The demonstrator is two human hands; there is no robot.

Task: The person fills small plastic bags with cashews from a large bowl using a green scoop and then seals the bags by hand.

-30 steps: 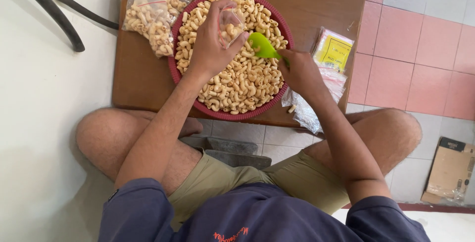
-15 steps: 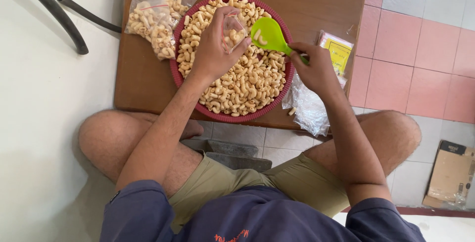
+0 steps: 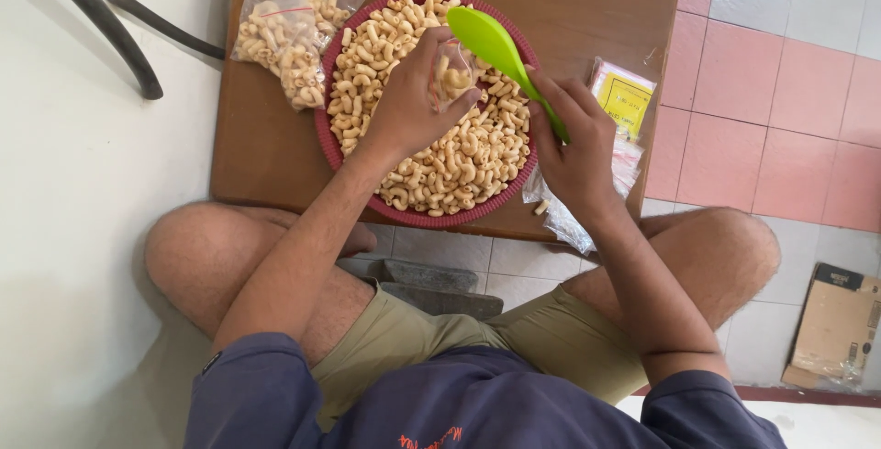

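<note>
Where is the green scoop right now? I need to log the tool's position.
In the head view the green scoop is in the right hand, its bowl raised over the right of the red basket, beside the small clear bag in the left hand.

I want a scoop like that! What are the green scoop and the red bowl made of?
The bright green scoop looks like smooth plastic: it is glossy and evenly coloured. The round dark-red bowl has a ribbed rim, so probably plastic basketwork, though woven cane is possible.

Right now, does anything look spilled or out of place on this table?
One stray snack piece lies outside the red basket, on the empty plastic bags at the table's front edge, below the right hand. Nothing else stands out.
</note>
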